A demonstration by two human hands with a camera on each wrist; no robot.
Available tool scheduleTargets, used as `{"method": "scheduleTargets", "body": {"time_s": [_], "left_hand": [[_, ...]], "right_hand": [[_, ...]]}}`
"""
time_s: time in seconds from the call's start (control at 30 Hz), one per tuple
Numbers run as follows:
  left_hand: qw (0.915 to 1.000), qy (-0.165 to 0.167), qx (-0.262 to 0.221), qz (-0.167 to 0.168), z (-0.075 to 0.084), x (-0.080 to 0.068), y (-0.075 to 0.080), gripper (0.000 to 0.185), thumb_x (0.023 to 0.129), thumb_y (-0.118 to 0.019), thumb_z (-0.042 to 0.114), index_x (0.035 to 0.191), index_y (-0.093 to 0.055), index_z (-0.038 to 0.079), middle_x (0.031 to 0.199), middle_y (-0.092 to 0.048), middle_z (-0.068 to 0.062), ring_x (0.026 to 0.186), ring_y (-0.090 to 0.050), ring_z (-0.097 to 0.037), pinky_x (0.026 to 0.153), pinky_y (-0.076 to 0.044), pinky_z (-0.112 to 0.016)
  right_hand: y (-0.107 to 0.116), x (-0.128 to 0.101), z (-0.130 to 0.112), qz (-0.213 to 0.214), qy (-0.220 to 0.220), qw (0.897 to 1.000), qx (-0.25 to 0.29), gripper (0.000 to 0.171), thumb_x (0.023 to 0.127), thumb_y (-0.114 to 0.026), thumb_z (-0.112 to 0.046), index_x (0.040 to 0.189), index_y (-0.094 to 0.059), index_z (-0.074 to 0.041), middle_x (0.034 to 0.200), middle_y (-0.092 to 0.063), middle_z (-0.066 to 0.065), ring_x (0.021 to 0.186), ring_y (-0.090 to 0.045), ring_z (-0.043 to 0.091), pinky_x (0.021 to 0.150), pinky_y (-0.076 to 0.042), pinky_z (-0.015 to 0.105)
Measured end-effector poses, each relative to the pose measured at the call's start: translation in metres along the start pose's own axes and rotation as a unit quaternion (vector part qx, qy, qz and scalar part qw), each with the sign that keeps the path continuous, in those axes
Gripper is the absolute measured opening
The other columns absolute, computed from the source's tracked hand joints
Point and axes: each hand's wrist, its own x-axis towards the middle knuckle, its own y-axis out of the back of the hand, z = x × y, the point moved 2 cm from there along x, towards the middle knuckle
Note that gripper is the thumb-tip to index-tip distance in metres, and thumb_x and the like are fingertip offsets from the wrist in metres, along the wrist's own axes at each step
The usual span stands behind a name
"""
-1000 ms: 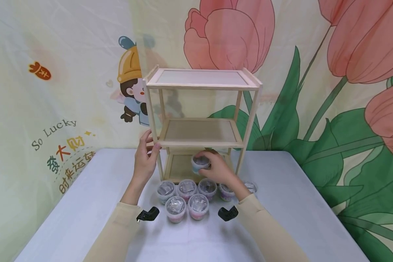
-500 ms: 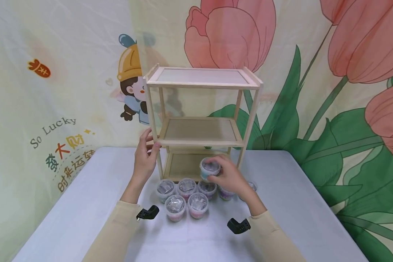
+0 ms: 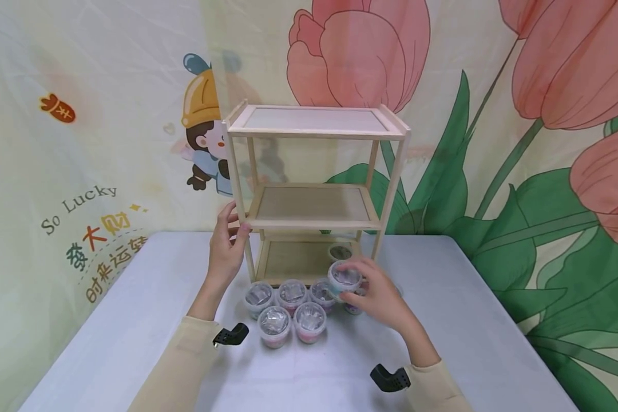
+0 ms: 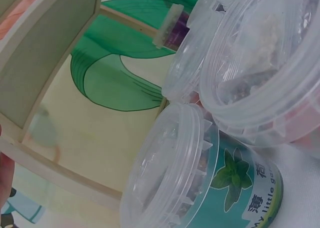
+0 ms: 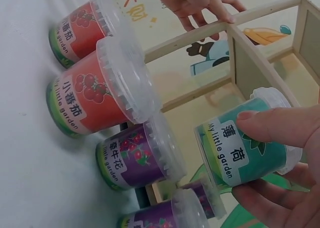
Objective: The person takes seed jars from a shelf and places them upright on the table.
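My right hand (image 3: 378, 294) grips a small lidded plastic cup (image 5: 235, 153) between thumb and fingers. This cup has a teal label with a green leaf and "My little garden". In the head view it hangs just in front of the bottom shelf, overlapping the row of cups below. My left hand (image 3: 225, 252) holds the left front post of a three-tier wooden shelf rack (image 3: 314, 205), thumb in front, at middle-shelf height. One purple-labelled cup (image 5: 204, 195) stands on the bottom shelf toward the right. Its lid (image 3: 340, 252) shows behind the held cup.
Several similar lidded cups stand on the white table before the rack. Two red-labelled cups (image 5: 90, 93) form the front row. Another teal cup (image 4: 235, 178) and purple cups (image 5: 132, 155) stand behind them. A printed cloth (image 3: 520, 171) with tulips hangs behind the table.
My right hand has drawn the teal cup from over the bottom shelf toward me and to the right, uncovering the cup on that shelf. The left hand stays on the post.
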Motion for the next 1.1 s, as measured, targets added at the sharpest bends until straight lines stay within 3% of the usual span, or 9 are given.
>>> {"method": "scheduleTargets", "body": {"time_s": [0.57, 0.97, 1.1], "left_hand": [[1.0, -0.006, -0.004, 0.0, -0.001, 0.0, 0.0, 0.057, 0.111, -0.059, 0.023, 0.163, -0.037, 0.03, 0.136, -0.058, -0.016, 0.107, -0.068, -0.036, 0.083, -0.049, -0.024], [1.0, 0.0, 0.009, -0.001, 0.0, -0.001, -0.002, 0.058, 0.111, -0.059, 0.025, 0.163, -0.036, 0.031, 0.137, -0.057, -0.014, 0.108, -0.067, -0.029, 0.087, -0.052, -0.035], [1.0, 0.003, 0.002, -0.002, 0.006, -0.002, -0.001, 0.058, 0.111, -0.058, 0.024, 0.164, -0.035, 0.029, 0.138, -0.056, -0.017, 0.109, -0.066, -0.033, 0.089, -0.052, -0.044]], "right_hand": [[0.0, -0.039, 0.012, 0.033, -0.03, 0.999, -0.03, 0.055, 0.081, -0.093, -0.007, 0.128, -0.073, -0.027, 0.147, -0.06, 0.008, 0.134, -0.057, 0.038, 0.092, -0.061, 0.043], [-0.001, -0.048, 0.009, 0.04, -0.019, 0.999, -0.032, 0.055, 0.079, -0.095, -0.008, 0.126, -0.074, -0.026, 0.144, -0.061, 0.008, 0.134, -0.058, 0.036, 0.091, -0.061, 0.037], [-0.005, -0.052, 0.01, 0.033, -0.03, 0.999, -0.022, 0.054, 0.078, -0.095, -0.009, 0.125, -0.074, -0.027, 0.143, -0.061, 0.009, 0.134, -0.057, 0.035, 0.091, -0.06, 0.033]]}}
